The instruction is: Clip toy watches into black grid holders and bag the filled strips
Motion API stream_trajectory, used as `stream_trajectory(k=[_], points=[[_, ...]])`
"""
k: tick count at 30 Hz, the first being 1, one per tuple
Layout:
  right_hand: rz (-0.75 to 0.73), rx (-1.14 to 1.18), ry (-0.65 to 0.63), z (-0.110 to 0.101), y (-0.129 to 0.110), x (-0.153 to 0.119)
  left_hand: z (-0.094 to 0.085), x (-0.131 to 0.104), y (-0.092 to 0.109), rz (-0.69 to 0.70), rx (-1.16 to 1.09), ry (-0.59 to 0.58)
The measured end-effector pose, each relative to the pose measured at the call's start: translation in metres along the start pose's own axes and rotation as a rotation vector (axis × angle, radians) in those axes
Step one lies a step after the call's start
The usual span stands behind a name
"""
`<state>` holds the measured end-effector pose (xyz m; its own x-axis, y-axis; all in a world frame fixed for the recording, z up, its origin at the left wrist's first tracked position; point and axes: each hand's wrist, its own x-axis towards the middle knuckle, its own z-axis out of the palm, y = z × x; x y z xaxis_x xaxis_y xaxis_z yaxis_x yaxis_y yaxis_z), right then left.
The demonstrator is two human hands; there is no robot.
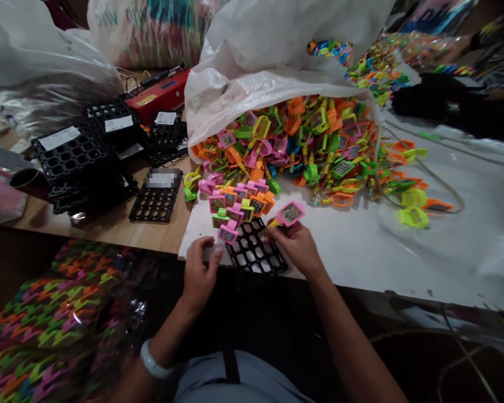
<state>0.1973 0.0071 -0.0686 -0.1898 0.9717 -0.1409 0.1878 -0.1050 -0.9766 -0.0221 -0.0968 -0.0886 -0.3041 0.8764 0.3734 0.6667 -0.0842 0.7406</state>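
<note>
A black grid tray [258,252] lies at the front edge of the table, its far-left part filled with several pink, orange, green and yellow toy pieces. Over the tray's right side, my right hand [294,243] pinches a pink toy [290,213] with a square picture face and a yellow stem. My left hand [202,266] is beside the tray's left edge, fingers curled and thumb apart, with nothing visible in it. Nearest to it is a pink piece [228,233] in the tray. The front rows of the tray's openings hold no pieces.
A large plastic bag [222,98] spills a heap of colourful toys [319,145] behind the tray. Stacked black trays [75,162], a single tray [156,201] and a red box [159,96] stand left. Filled packs [54,308] lie lower left; a cord crosses the right.
</note>
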Motion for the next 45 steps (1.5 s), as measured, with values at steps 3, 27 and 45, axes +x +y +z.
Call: stream_trajectory(k=[3,27,45], points=[[0.013,0.045,-0.177,0.031,0.003,-0.008,0.016,-0.003,-0.005,0.106,0.119,-0.072],[-0.533,-0.504,-0.186,0.056,0.011,0.007,0.037,0.014,-0.011,0.193,0.2,-0.003],[-0.443,-0.795,0.198,-0.023,-0.004,0.102,0.033,0.019,-0.02,0.229,0.221,-0.078]])
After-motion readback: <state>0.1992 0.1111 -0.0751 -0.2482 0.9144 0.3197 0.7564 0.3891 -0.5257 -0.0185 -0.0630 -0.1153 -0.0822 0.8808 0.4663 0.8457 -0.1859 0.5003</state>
